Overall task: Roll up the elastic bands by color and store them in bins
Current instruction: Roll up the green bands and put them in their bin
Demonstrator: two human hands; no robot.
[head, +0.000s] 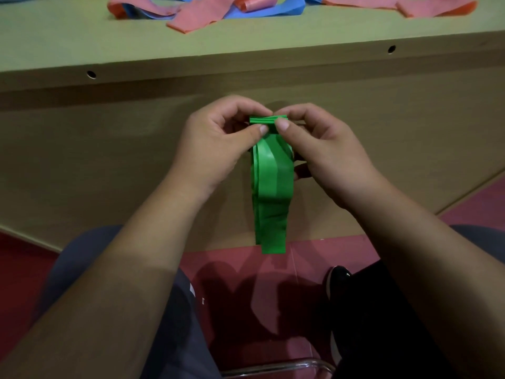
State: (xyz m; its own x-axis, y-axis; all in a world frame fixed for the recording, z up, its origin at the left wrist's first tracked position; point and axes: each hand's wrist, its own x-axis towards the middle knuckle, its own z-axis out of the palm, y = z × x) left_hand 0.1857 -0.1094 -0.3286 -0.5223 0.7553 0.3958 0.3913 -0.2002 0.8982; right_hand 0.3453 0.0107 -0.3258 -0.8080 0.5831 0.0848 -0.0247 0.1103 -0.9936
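- Nearest me, at 6 o'clock, my two forearms run up from my lap toward the middle of the view, with a metal chair rail (273,367) showing below them.
- My left hand (218,149) and right hand (325,154) meet at centre. Each pinches the top end of the green band (273,187) between thumb and curled fingers, and the thumbs sit just beside each other.
- That top end is turned over into a small flat fold. The rest hangs toward 6 o'clock in layered strips, in the air in front of the counter (82,45).
- I judge this to be the start of the roll. To do it well I should square up the layers' edges, make the first turns tight, and feed the tail up evenly so the roll doesn't cone.
- Pink bands (202,12) and blue bands (267,9) lie tangled on the counter at 12 o'clock, well apart from my hands. No bin is in view.
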